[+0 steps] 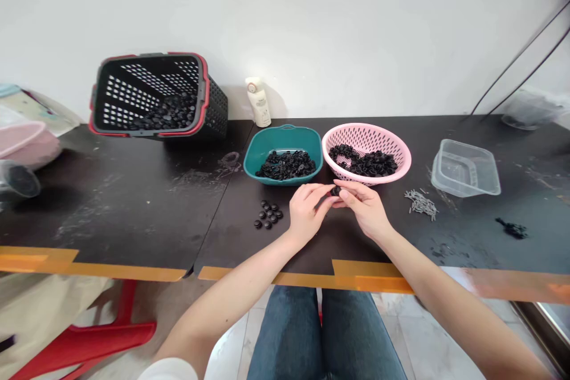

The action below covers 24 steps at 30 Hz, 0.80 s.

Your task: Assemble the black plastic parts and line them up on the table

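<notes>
Between the fingertips of both hands is a small round black part [335,190], held just in front of the pink basket. My left hand [307,209] pinches it from the left, and my right hand [363,205] grips it from the right. Fingers hide much of its shape. Behind my left hand stands a teal basin [252,154] with many small black pieces [287,166]. The pink basket [401,145] behind my right hand holds black ring-like pieces [376,163]. Several round black parts [268,215] lie on the table left of my left hand.
A black basket with a red rim [205,101] leans at the back left, with black parts inside. A white bottle [259,104] stands by the wall. To the right are grey pins [421,205], a clear plastic tub [467,175] and a black clump [513,228]. Orange tape [307,280] lines the table edge.
</notes>
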### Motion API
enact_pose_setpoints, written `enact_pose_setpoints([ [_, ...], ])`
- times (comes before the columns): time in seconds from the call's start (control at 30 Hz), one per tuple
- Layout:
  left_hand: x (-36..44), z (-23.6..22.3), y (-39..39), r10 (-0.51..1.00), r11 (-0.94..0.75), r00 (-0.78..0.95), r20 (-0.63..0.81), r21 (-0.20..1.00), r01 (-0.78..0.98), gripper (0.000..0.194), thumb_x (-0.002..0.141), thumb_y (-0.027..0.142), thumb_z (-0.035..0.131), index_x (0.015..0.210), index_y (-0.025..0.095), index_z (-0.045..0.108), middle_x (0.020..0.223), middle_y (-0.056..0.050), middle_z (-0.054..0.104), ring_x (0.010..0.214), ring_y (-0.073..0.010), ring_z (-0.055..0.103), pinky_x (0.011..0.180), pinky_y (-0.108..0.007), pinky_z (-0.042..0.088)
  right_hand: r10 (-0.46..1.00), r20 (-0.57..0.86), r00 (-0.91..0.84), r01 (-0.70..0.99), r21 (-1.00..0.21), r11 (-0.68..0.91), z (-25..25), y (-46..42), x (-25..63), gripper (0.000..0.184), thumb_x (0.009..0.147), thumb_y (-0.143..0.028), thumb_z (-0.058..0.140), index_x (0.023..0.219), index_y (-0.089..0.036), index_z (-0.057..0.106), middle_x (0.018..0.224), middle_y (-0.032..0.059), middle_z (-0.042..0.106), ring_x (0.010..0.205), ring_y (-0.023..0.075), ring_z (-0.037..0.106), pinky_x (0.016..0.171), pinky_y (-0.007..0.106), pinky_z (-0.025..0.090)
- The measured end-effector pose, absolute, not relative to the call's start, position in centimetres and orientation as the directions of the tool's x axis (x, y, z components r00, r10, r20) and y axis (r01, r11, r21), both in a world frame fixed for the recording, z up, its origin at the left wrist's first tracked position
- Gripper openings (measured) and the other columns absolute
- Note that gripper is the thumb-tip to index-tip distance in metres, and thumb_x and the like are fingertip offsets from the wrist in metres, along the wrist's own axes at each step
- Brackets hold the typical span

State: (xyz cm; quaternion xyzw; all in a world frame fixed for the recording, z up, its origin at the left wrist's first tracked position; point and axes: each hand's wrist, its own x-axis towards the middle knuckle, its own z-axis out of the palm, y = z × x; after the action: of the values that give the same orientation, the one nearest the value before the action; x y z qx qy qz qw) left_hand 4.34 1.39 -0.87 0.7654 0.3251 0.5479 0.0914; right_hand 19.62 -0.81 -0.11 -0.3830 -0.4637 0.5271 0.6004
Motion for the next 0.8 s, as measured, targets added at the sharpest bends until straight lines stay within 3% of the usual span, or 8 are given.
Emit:
enact_pose_setpoints([
  [0.2,4.37,-0.94,1.41,0.569,-0.788,0.188,0.801,0.465,0.402,0.021,0.085,0.026,0.06,0.105,0.02,0.064,0.092,-0.005,0.067,0.088,-0.0157,0.061,0.08,-0.03,0.051,0.992,0.127,-0.005,-0.36,-0.926,0.117,0.12,-0.88,19.86,0.017,0.071,-0.026,0.075,0.087,-0.023,0.07,0.078,0.0001,0.071,0.07,0.0152,0.068,0.069,0.032,0.06],
  [0.6,4.38,-1.25,1.56,0.513,-0.822,0.253,0.82,0.384,0.421,0.022,0.085,0.027,0.06,0.105,0.018,0.061,0.093,-0.007,0.065,0.093,-0.0178,0.059,0.084,-0.034,0.05,0.996,0.066,-0.061,-0.388,-0.921,0.037,0.28,-0.94,20.0,0.013,0.072,-0.029,0.074,0.08,-0.021,0.068,0.072,-0.0004,0.07,0.066,0.0139,0.067,0.066,0.031,0.06],
  [0.8,4.47,-1.15,1.68,0.52,-0.822,0.315,0.794,0.365,0.437,0.022,0.088,0.027,0.053,0.107,0.016,0.059,0.094,-0.007,0.064,0.094,-0.0187,0.057,0.084,-0.035,0.049,0.992,0.08,-0.095,-0.389,-0.92,0.037,0.36,-0.7,19.98,0.014,0.076,-0.029,0.071,0.086,-0.021,0.066,0.076,-0.0008,0.069,0.069,0.013,0.067,0.069,0.031,0.059],
])
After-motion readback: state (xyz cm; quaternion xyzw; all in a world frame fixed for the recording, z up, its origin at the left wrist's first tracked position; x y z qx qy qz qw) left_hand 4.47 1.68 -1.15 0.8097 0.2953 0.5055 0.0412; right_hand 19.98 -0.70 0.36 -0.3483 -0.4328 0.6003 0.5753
